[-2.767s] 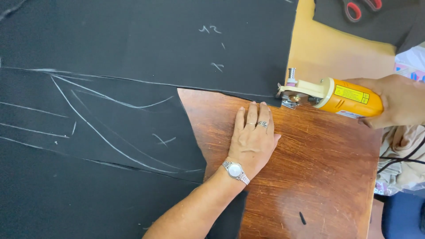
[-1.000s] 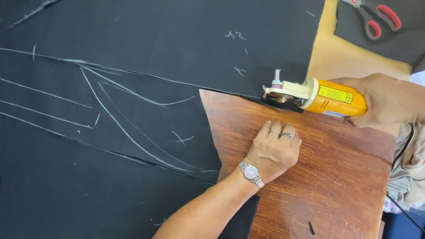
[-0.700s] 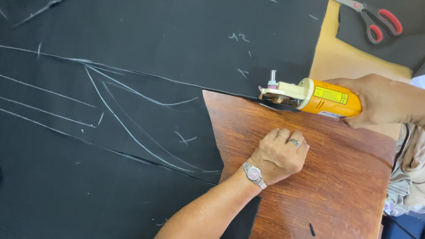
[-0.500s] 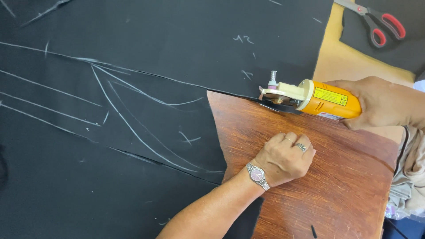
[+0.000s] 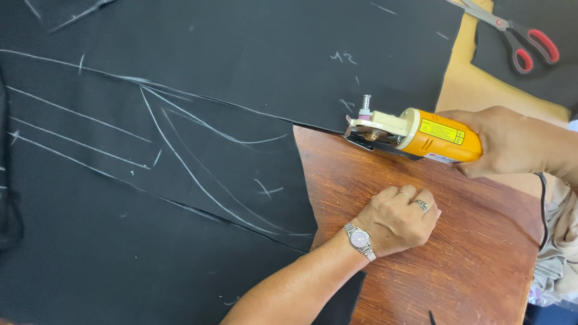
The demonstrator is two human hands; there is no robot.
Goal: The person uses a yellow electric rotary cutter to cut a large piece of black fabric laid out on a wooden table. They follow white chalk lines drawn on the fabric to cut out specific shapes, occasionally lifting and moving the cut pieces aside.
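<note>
My right hand grips a yellow electric rotary cutter whose blade end sits at the edge of a large black cloth marked with white chalk lines. My left hand, wearing a ring and a silver wristwatch, rests as a loose fist on the bare brown wooden table, just below the cutter. It holds nothing. A slit runs through the cloth along a chalk line to the left of the blade.
Red-handled scissors lie at the top right on another black cloth piece over a yellow sheet. The cutter's black cord hangs at the right, next to grey cloth at the table edge.
My left hand has curled from flat and spread into a loose fist on the wood. The cutter has advanced leftward along the cloth edge, still held by my right hand.
</note>
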